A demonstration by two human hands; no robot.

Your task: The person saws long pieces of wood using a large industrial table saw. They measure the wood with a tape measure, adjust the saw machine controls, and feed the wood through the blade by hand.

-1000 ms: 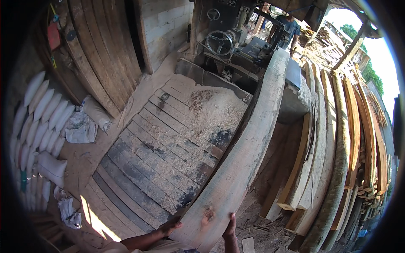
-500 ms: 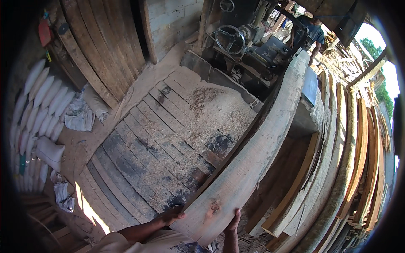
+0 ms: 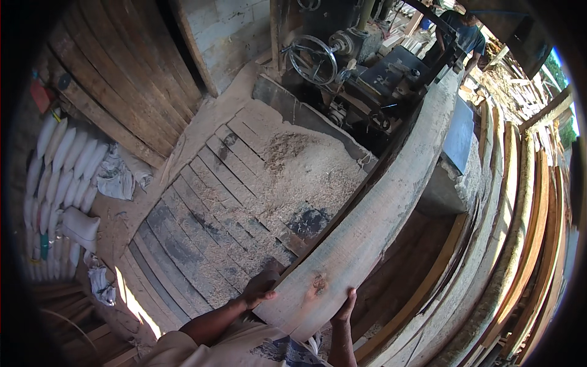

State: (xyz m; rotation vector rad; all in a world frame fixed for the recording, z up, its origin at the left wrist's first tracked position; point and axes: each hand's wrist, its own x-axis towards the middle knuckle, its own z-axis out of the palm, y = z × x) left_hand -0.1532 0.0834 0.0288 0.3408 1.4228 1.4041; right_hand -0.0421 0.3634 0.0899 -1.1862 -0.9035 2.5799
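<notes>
Sawdusty floorboards [image 3: 211,229] flank a pale, knotted plank [image 3: 370,226].

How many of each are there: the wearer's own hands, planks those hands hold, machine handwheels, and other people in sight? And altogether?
Hands: 2, the left hand and right hand
Held plank: 1
Handwheels: 2, the large wheel and a smaller wheel cut off by the top edge
Other person: 1
Total: 6
</notes>
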